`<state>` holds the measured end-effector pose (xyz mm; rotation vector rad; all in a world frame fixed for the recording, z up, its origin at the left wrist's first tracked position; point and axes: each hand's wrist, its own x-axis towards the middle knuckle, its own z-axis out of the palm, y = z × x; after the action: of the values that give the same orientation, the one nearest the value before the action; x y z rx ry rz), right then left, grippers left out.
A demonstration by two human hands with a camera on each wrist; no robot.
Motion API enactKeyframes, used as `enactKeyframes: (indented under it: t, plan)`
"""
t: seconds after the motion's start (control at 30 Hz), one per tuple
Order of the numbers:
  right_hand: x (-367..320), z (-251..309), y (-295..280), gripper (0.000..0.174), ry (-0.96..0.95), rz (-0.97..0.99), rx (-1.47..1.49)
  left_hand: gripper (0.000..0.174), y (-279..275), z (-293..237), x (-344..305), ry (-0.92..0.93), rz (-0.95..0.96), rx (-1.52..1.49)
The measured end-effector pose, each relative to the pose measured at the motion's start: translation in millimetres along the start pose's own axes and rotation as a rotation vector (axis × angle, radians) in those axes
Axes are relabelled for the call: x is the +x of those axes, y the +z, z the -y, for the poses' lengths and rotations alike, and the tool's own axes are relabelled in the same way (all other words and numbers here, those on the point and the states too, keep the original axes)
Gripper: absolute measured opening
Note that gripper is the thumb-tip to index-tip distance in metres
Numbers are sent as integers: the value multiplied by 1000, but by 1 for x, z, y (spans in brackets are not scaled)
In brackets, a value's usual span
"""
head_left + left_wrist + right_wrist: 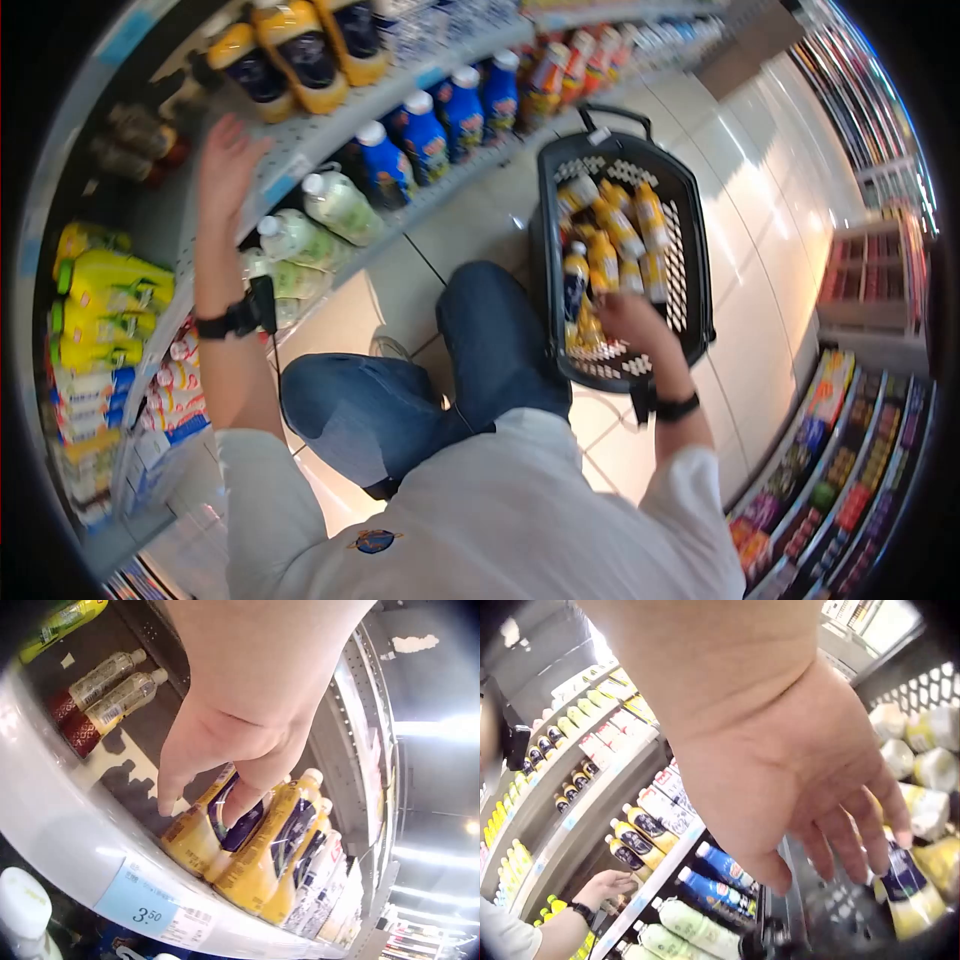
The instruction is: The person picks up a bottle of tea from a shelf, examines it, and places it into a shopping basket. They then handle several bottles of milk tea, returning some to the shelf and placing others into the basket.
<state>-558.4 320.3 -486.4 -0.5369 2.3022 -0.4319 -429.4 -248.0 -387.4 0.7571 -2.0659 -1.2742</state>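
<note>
White shirt [500, 510] lay nearest the head camera. Of the two hands, the left hand [228, 170] was nearer the end yellow drink bottle [252, 75] on the shelf [305, 132]. This bottle stood upright, its long axis vertical, just ahead of the fingers, which were parted; whether they touched it could not be told. The right hand [640, 325], fingers loosely extended, hung over the basket [703, 260] near a dark-labelled bottle [575, 272].
</note>
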Motion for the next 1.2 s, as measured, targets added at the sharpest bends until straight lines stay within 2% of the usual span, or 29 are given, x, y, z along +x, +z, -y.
enactKeyframes:
  t: [0.03,0.07,0.1,0.17,0.23,0.33,0.37,0.43,0.57,0.7,0.77,0.83,0.9,0.97,1.03,1.13,1.17,1.2]
  plan:
    - [3,15,-13,38,63,-109,8,78,2,-6,-12,32,21,30]
    - [39,-14,-10,42,26,-218,-169,78,8,-10,-25,36,56,17]
    - [46,-6,-22,45,-40,-239,-60,76,11,-13,-37,29,94,-7]
    - [83,-16,-19,47,45,-313,-44,73,13,-20,-61,28,136,-37]
    - [111,-23,-7,48,56,-279,-112,70,14,-29,-87,27,273,11]
    - [117,-13,15,57,151,-180,-166,68,2,-45,-118,-18,318,38]
    - [119,-13,26,57,149,-179,-164,68,-3,-48,-126,-18,317,40]
    - [121,-16,54,67,189,-254,-279,68,-11,-52,-144,-67,324,-17]
    - [126,-19,76,69,225,-264,-184,71,-6,-65,-174,-83,343,-56]
    - [121,-34,71,70,74,-332,-91,72,14,-82,-195,-79,469,-33]
    - [101,-21,60,74,75,-368,-55,71,23,-88,-198,-79,581,-2]
    - [74,2,37,80,70,-436,59,69,29,-94,-199,-48,576,9]
    - [36,33,5,82,121,-447,84,68,34,-104,-200,-39,666,54]
    - [2,44,-17,75,-102,-665,495,68,44,-111,-199,10,716,71]
    - [-31,65,-39,69,-329,-738,670,69,60,-120,-196,67,769,77]
    - [-74,90,-52,65,-449,-751,1024,75,85,-131,-199,266,880,111]
    - [-83,93,-50,66,-478,-748,1115,75,94,-135,-201,263,876,105]
    - [-87,93,-45,75,-550,-698,1216,76,103,-141,-204,379,827,75]
